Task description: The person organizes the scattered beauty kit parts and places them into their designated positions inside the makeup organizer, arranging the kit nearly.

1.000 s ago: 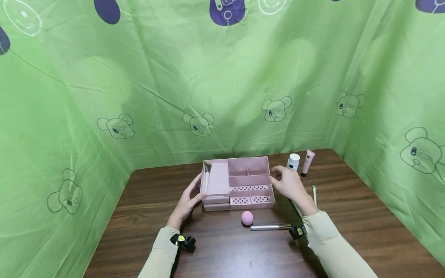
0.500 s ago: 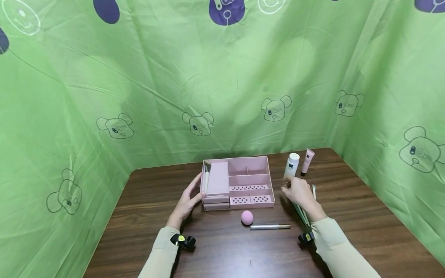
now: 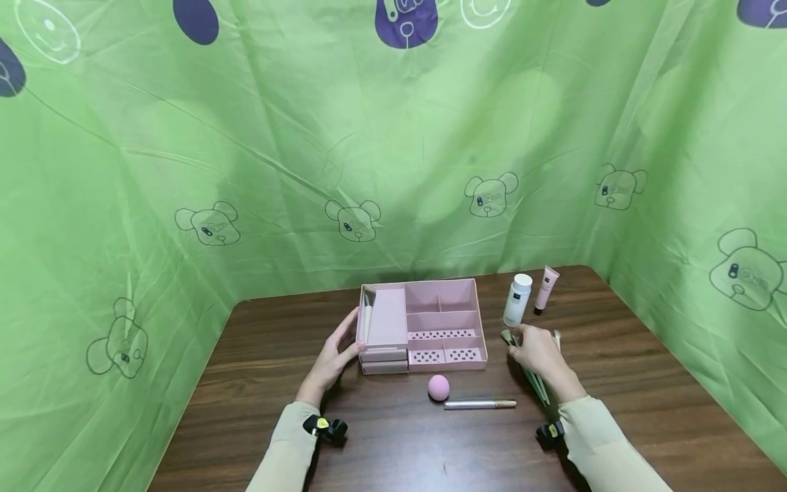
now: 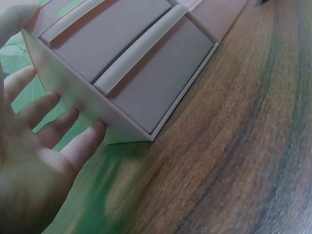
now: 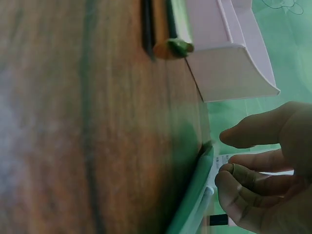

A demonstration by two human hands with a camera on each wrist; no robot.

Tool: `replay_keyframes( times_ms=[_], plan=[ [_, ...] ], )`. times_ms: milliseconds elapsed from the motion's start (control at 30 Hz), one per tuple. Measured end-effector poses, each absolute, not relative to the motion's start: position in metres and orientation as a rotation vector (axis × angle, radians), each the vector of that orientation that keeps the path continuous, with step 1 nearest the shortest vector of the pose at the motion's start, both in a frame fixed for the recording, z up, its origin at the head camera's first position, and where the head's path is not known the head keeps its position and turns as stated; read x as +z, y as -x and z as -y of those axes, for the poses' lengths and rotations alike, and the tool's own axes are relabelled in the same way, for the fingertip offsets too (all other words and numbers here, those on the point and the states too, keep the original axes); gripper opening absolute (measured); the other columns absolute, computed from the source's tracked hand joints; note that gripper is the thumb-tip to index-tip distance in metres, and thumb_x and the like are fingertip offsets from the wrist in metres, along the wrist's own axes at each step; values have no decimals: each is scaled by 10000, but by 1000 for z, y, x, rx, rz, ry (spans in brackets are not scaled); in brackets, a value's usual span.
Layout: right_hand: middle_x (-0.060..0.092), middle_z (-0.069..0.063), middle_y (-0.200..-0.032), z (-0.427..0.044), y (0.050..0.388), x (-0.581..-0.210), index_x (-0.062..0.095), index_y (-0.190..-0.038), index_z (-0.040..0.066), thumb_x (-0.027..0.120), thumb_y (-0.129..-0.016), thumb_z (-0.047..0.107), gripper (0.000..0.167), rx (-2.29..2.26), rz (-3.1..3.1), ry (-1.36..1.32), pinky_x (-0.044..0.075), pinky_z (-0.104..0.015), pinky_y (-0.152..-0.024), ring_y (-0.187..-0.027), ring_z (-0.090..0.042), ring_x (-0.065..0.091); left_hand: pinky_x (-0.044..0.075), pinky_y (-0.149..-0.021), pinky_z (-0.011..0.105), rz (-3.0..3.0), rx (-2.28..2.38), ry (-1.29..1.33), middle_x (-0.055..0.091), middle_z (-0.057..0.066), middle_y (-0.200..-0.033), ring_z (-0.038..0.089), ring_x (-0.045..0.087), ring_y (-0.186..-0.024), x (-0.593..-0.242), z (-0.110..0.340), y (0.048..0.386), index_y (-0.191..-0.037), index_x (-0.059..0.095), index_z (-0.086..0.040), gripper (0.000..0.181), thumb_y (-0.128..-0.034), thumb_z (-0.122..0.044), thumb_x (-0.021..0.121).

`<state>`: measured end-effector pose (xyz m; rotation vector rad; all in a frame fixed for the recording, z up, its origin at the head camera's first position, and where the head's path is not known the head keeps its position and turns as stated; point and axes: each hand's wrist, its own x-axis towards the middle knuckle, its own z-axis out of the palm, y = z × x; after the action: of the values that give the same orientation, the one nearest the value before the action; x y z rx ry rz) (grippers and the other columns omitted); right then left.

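Observation:
A pink desk organizer [image 3: 389, 316] stands on the table with two drawers at its front left. My left hand [image 3: 328, 362] rests against its left side, the thumb at the front corner; in the left wrist view, extended fingertips [image 4: 66, 117] touch the side wall. Over some green-handled makeup brushes [image 3: 533, 381] on the right hovers my right hand [image 3: 542, 354]. The right wrist view has the thumb apart from the bent fingers, beside the green handles [image 5: 192, 195], with nothing seen pinched. A pale brush tip [image 3: 557, 335] shows behind that hand.
A white bottle [image 3: 518, 301] and a pink tube [image 3: 546, 290] stand behind the right hand. In front of the organizer lie a pink makeup sponge [image 3: 438, 387] and a slim silver stick [image 3: 479, 404]. One brush [image 3: 367, 318] sits in the organizer's left slot.
My right hand has moved from the organizer's right edge rightward and toward me, down to the green brushes, uncovering the white bottle. The left hand has stayed at the organizer.

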<state>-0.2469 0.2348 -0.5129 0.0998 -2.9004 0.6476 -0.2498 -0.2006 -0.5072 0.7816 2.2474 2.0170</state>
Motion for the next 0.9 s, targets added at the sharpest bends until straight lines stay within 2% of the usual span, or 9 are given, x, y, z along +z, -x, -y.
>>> replay_keyframes(
  times_ms=[33, 167, 333, 500, 667, 900],
  plan=[
    [668, -76, -762, -235, 246, -514, 696, -1045, -4, 747, -753, 150, 335, 636, 2906, -97, 495, -501, -680, -744, -319, 632, 267, -1157, 398, -2247, 2017, -783, 215, 206, -1596, 365, 254, -1441, -507, 200, 250, -1543, 177, 5, 695, -955, 8, 547],
    [690, -108, -801, -237, 245, -516, 695, -1041, -2, 759, -750, 157, 337, 609, 2921, -103, 498, -525, -710, -781, -357, 650, 314, -1123, 278, -2246, 2032, -809, 225, 226, -1587, 407, 262, -1427, -509, 200, 251, -1540, 185, 11, 692, -950, 14, 547],
    [702, -143, -830, -238, 245, -518, 697, -995, 1, 760, -736, 145, 302, 579, 2948, -97, 490, -530, -714, -797, -375, 656, 302, -1142, 411, -2245, 2040, -843, 245, 241, -1575, 453, 258, -1414, -511, 200, 252, -1538, 196, 12, 689, -947, 23, 549],
    [711, -174, -843, -238, 245, -519, 704, -980, 6, 748, -708, 124, 300, 557, 2948, -96, 473, -542, -698, -807, -410, 663, 278, -1147, 471, -2242, 2047, -842, 242, 247, -1574, 461, 244, -1417, -514, 201, 252, -1536, 196, 17, 689, -945, 26, 550],
    [710, -174, -826, -238, 246, -520, 709, -970, 14, 740, -691, 113, 298, 542, 2955, -89, 475, -540, -660, -789, -413, 663, 220, -1142, 581, -2241, 2052, -836, 233, 246, -1578, 466, 225, -1422, -514, 201, 253, -1535, 197, 19, 688, -944, 32, 548],
    [697, -175, -796, -238, 247, -520, 713, -922, 36, 738, -672, 108, 261, 530, 2971, -93, 473, -524, -604, -721, -387, 643, 175, -1145, 596, -2228, 2054, -827, 222, 231, -1587, 417, 217, -1436, -512, 201, 252, -1539, 194, 10, 693, -943, 27, 549]
  ],
)
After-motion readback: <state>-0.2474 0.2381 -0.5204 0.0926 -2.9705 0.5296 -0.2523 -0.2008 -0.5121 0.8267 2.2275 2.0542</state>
